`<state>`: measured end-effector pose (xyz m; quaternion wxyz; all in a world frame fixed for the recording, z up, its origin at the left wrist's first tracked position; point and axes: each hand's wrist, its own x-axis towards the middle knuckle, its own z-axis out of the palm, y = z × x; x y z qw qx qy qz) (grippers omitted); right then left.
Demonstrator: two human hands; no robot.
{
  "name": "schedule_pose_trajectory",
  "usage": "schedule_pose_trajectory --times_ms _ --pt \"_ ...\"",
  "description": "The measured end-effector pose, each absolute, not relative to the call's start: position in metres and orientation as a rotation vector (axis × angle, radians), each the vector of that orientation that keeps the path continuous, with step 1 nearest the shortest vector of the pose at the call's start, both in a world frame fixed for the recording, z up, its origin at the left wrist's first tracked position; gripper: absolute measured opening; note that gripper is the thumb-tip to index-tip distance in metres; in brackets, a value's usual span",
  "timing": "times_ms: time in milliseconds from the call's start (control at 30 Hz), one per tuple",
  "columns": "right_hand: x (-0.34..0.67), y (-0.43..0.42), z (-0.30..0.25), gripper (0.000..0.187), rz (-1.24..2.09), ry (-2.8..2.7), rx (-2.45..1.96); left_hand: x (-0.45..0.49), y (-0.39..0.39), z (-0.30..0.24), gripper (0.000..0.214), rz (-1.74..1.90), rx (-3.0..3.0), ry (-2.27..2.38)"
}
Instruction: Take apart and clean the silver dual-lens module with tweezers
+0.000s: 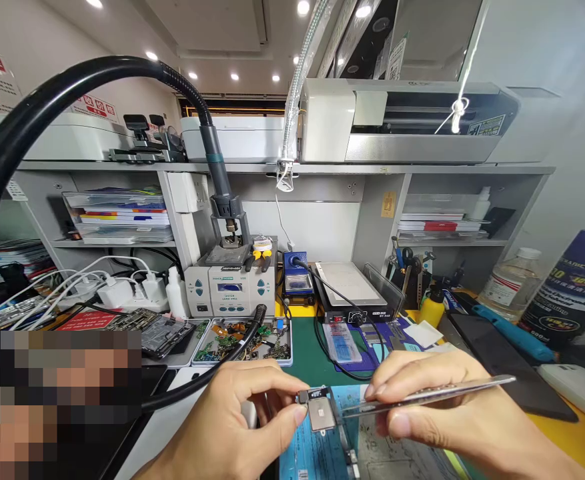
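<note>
Between the thumb and fingertips of my left hand [239, 413] is a small phone part [321, 415], a silvery rectangular plate with a dark edge. A thin dark flex cable [345, 440] runs down along its right side. My right hand [439, 407] pinches metal tweezers [435, 395], held nearly level. Their tips point left and reach the cable beside the plate; whether they touch it I cannot tell. Below both hands lies a blue printed sheet [299, 457], with a grey patterned surface [392, 457] to its right.
A hot-air rework station [232, 287] stands behind, its black hose [187, 397] arching across the left. Nearby are a tray [292, 343] of small circuit parts, circuit boards [165, 337], a black heating plate unit [355, 310], a yellow bottle [431, 308] and a dark flat slab [515, 367]. The lower left is blurred out.
</note>
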<state>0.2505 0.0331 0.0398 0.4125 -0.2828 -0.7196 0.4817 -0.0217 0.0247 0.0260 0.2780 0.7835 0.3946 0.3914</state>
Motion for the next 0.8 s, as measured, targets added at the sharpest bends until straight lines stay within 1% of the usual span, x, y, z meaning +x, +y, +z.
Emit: schedule_pose_trajectory --times_ms 500,800 --pt "0.252 0.034 0.038 0.025 1.166 -1.857 -0.714 -0.02 0.027 0.029 0.017 1.066 2.082 1.061" --pt "0.241 0.023 0.051 0.009 1.204 -1.807 -0.871 -0.02 0.025 0.03 0.018 1.049 2.098 1.056"
